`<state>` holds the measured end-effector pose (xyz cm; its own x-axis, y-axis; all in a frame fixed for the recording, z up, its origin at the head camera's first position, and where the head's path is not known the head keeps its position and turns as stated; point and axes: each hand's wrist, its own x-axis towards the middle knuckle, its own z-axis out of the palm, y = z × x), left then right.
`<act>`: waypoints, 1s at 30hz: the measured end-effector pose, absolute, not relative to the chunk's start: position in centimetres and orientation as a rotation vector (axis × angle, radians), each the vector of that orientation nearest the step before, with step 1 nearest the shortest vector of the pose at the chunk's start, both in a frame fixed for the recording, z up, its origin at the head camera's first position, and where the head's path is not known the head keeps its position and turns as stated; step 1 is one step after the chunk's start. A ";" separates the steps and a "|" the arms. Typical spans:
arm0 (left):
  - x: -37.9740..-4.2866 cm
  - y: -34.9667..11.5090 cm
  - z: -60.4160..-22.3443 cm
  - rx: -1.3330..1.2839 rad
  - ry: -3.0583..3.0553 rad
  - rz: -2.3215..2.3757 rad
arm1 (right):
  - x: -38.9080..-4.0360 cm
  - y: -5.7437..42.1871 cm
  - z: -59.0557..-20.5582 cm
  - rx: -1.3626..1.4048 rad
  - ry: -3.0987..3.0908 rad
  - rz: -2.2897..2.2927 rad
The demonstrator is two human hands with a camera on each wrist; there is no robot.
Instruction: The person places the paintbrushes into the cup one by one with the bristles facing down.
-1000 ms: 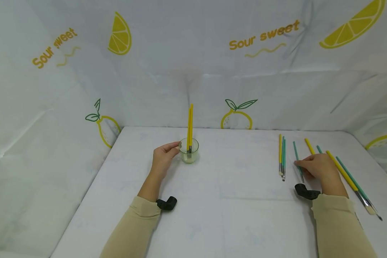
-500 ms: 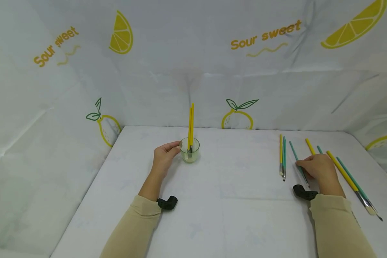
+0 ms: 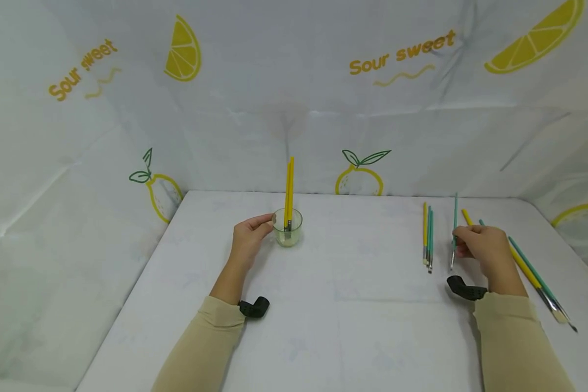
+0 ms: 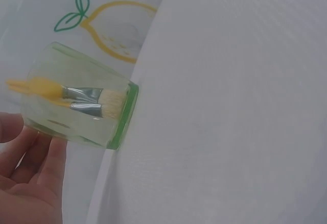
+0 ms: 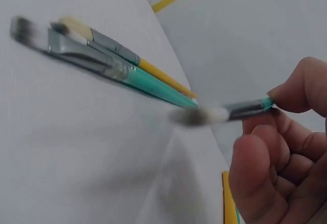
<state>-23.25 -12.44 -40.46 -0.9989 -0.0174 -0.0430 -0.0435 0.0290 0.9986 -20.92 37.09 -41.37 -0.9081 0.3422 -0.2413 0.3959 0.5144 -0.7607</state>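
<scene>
Perhaps dark-tipped, the blurred held brush (image 5: 236, 113)

- Looks like a small makeshift recording booth.
- Walled left, far and right by a white, lemon-printed sheet (image 3: 235, 141) reading "Sour sweet".
- Furnished with a white table (image 3: 362, 337) before the sheet.
- Fitted out with black wrist cameras (image 3: 255, 308), left and right.

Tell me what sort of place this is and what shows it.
Likely a staged recording area: lemon-print sheeting lines the back and sides of the white tabletop, and a black camera sits at each wrist.
</scene>
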 end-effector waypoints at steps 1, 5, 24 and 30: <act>-23.2 -12.5 -40.4 -0.077 2.235 2.174 | -21.0 36.8 -41.3 0.652 2.663 -1.439; -23.1 -12.6 -40.4 -0.083 2.233 2.179 | -21.1 35.9 -41.0 0.617 2.638 -1.663; -25.6 -12.8 -43.6 -0.050 2.228 2.237 | -21.3 32.7 -39.7 0.296 2.549 -2.239; -25.4 -12.8 -43.8 -0.059 2.238 2.248 | -22.1 29.6 -38.8 0.144 2.554 -2.257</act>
<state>-25.40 -12.83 -43.76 -0.9988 -0.0485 -0.0045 -0.0043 -0.0047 1.0000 -22.09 29.60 -38.82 -0.9604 0.2383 0.1444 -0.1140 0.1367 -0.9840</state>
